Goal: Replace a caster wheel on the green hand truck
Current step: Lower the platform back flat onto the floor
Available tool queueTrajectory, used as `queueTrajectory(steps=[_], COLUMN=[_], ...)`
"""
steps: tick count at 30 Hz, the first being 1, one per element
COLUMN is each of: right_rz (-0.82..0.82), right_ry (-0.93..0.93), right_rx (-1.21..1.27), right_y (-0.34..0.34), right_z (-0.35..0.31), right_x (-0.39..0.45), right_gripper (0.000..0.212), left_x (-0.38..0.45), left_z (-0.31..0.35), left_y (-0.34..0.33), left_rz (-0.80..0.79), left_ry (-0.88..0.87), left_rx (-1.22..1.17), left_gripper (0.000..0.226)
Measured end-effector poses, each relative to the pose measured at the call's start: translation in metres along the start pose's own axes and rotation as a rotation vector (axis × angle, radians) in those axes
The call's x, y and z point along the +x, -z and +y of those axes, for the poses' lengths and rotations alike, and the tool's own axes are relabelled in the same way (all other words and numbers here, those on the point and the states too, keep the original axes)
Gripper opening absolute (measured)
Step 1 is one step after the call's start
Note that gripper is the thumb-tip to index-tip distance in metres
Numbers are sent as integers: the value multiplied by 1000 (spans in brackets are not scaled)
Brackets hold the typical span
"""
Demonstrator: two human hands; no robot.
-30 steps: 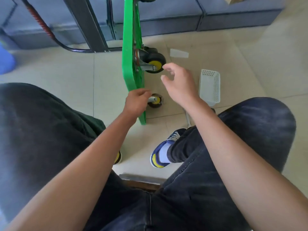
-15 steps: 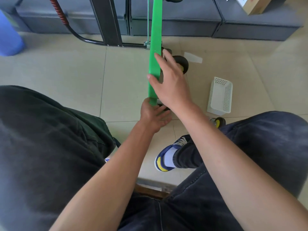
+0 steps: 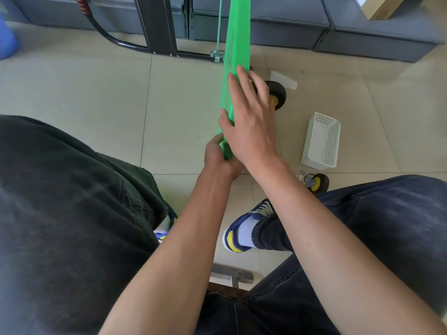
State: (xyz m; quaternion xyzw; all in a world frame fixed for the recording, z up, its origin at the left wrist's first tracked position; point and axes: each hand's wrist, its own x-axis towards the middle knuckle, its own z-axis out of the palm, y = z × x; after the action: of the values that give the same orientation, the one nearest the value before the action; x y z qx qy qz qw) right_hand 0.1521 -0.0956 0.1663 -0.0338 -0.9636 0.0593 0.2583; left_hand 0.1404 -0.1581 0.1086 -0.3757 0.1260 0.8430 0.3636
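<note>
**Both hands on the upended green deck, spare caster waiting on the tiles**

Here is the green hand truck (image 3: 235, 56), its platform tipped up on edge and standing on a floor of pale beige tiles (image 3: 84, 93), with thin grout lines running across them. The left hand (image 3: 217, 154) grips the near bottom corner of the platform, fingers curled round the edge. The right hand (image 3: 249, 122) lies flat along the platform's upper edge, fingers straight and close together, thumb pressed on the left face.

Just past the right hand's fingers, a black caster with a yellow hub (image 3: 277, 94) juts out on the right side of the platform, mounted to it. A second, loose caster wheel (image 3: 315, 182) lies on the tiles near the person's right knee, black tyre, yellow hub, metal bracket attached.

Beside it, a white perforated plastic basket (image 3: 320, 141) sits on the floor, apart from the truck. A scrap of white paper (image 3: 284, 79) lies flat behind the mounted caster.

Along the back of the room runs a row of grey cabinets (image 3: 362, 32), with a cardboard box (image 3: 384, 7) on top at the right. The truck's black tubular handle (image 3: 116, 39) curves across the floor, its grip wrapped in red. A blue object (image 3: 6, 42) pokes in at the left edge.
</note>
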Motion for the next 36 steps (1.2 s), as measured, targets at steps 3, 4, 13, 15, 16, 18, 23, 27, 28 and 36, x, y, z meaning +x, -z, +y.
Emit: queueTrajectory(steps=[3,4,13,15,16,18,23,27,28,36], right_rz=[67,76,145,162,169,181,154,94,91,-72], right_ry=[-5,-7,-23,-26,-31,-44,-137,-243,-260,-382], right_rx=[23,27,-71,-91,-98,-114,-138,-113,-103,59], right_y=[-3,-3,3,5,6,10,22,30,31,50], right_z=[2,3,24,33,38,49,66,70,72,95], right_x=[-1,-1,-8,-11,-14,-19,-29,-31,-32,-33], right_gripper=[56,55,50,48,48,47,46,50,51,58], left_x=[0,-1,6,7,8,12,19,24,26,40], left_z=[2,1,-13,-21,-26,-36,-61,-76,-80,-101], left_y=[-3,-4,-7,-9,-10,-12,-17,-21,-21,-27], left_rz=[73,75,105,97,87,59,25,20,31,69], left_ry=[16,29,103,92,88,94,144,140,132,66], left_rx=[13,11,-22,-2,-1,-6,1,30,41,132], left_gripper=[26,22,34,35,35,35,21,21,22,21])
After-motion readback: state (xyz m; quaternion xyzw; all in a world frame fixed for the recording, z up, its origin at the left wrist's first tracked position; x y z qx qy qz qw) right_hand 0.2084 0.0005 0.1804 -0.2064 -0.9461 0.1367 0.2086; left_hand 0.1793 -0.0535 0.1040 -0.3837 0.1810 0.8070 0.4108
